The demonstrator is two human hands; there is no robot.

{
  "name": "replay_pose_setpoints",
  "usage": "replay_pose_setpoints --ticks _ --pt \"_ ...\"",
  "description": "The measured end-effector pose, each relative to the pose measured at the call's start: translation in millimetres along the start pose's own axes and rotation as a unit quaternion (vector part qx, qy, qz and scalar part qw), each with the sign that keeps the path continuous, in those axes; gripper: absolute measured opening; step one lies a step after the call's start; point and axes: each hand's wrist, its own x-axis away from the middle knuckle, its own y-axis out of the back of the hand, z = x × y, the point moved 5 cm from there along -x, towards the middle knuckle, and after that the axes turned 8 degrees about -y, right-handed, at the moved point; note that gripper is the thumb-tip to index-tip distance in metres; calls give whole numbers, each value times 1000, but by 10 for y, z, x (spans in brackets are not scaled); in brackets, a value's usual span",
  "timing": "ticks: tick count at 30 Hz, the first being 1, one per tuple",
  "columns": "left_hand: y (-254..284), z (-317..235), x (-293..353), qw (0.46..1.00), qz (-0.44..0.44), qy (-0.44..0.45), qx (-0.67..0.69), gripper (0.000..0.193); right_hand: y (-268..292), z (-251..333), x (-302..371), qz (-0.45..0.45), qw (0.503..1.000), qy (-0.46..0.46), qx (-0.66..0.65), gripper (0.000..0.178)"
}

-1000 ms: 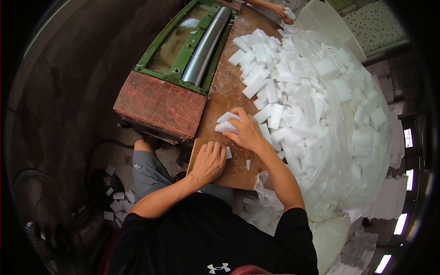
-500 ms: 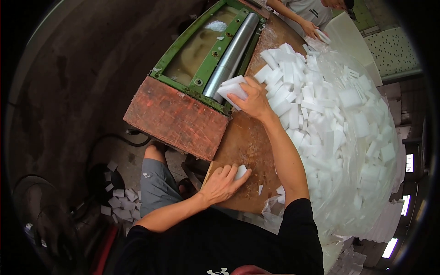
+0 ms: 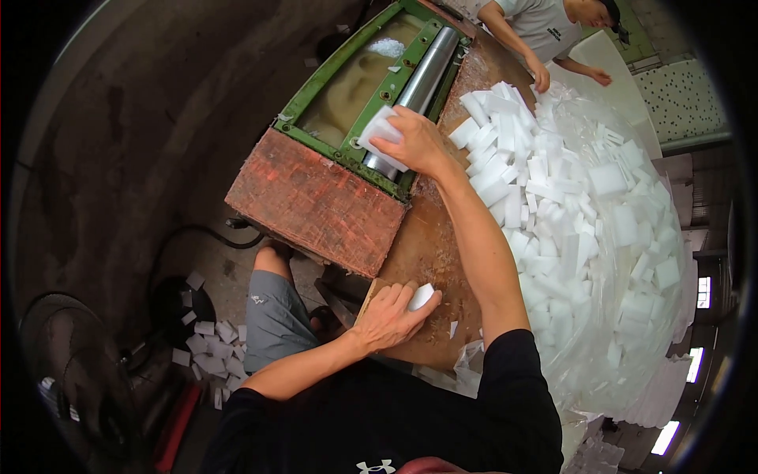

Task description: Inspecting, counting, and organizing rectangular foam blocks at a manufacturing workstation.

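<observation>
My right hand (image 3: 417,142) is closed on a white foam block (image 3: 382,129), its fingers along one side. The block is over the near end of a shiny metal roller (image 3: 427,75) set in a green frame (image 3: 303,95); whether they touch I cannot tell. Lower down, my left hand (image 3: 390,315) rests at the near edge of a brown wooden table (image 3: 437,261). A small white foam piece (image 3: 422,297) sits between its thumb and fingers.
A big heap of white foam blocks (image 3: 545,182), partly under clear plastic, fills the right. A reddish board (image 3: 316,197) adjoins the frame. Loose foam pieces (image 3: 212,347) lie on the floor. Another person (image 3: 545,31) stands at the far side of the heap.
My right hand has moved left and away from me with its foam block, from beside the heap to over the roller. The other person's hands have moved apart. My left hand has barely moved.
</observation>
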Motion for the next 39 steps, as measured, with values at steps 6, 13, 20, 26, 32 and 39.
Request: replay_pose_setpoints --ticks 6,13,20,26,32,39 --pt "123 20 -6 990 -115 20 81 57 49 -18 58 -140 985 -50 -88 31" --pt "552 279 278 847 -346 291 279 34 379 366 1365 -105 800 -268 -527 33" --pt "612 58 153 732 -392 284 480 37 697 1168 2541 -94 834 -294 -457 32" --pt "535 -142 202 756 -388 262 458 34 766 1304 2738 -120 845 -312 -417 35" --pt "628 -297 180 774 -383 237 445 34 729 1357 2796 -129 852 -294 -414 36" --pt "685 -330 201 780 -385 244 429 35 792 1487 2788 -145 877 -268 -372 35"
